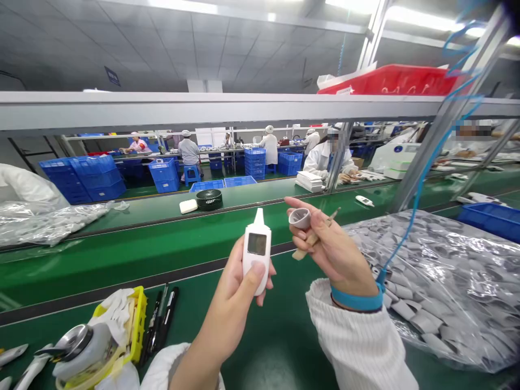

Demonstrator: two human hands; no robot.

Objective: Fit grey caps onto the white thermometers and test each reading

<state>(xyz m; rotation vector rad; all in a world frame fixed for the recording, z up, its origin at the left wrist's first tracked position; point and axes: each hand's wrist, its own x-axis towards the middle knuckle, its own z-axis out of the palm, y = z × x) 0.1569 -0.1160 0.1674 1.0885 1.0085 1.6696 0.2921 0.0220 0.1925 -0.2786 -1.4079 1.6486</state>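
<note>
My left hand (239,281) is closed round a white handheld thermometer (257,246), held upright with its small grey screen facing me and my thumb on its lower front. My right hand (329,246) pinches a small grey cap (299,218) between thumb and fingers, just right of the thermometer's tip. The same hand also holds a thin wooden stick (314,235). A blue wrist strap (357,300) with a coiled blue cord sits on my right wrist.
A green conveyor belt (122,254) runs across in front. A clear bag of grey caps (447,271) lies at right. A yellow tray (138,319) with cloths, black pens (160,319) and a metal dispenser (81,346) stand at lower left. Other workers sit at far benches beside blue crates (93,179).
</note>
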